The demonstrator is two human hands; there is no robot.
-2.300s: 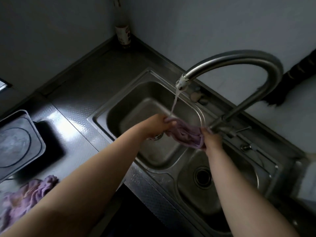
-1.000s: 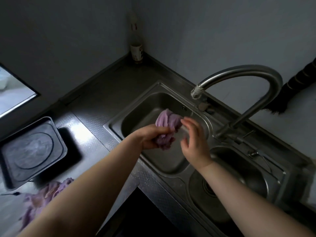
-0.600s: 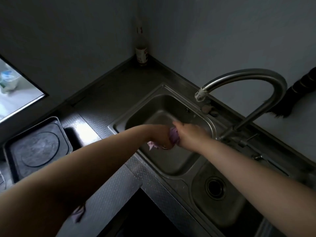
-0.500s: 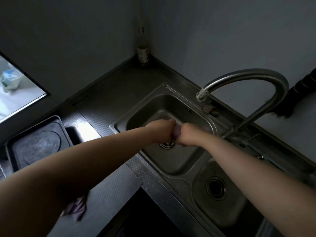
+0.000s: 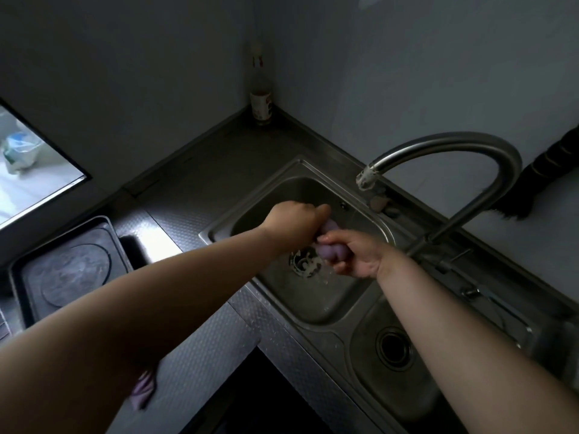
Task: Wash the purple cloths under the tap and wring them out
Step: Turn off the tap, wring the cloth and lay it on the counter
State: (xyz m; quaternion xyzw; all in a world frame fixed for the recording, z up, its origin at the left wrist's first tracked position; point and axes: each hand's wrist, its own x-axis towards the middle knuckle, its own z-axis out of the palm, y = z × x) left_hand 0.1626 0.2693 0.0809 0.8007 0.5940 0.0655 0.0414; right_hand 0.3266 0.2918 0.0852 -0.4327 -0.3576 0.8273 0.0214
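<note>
Purple cloth [image 5: 331, 249] – muted lilac, plain, no print. Second purple cloth [image 5: 143, 388], same lilac. Sink [image 5: 313, 173] dull silver-grey steel. Tap [image 5: 445, 145] brushed silver, whitish tip. Counter [image 5: 200, 349] grey, fine dotted embossed pattern. Tray [image 5: 67, 270] dark grey-black. Bottle [image 5: 260, 103] – pale label with red marks. Walls grey.

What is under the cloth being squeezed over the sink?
Below the purple cloth, gripped by the left hand and right hand, the drain shows with splashing water. The right hand hides part of the sink floor.
</note>
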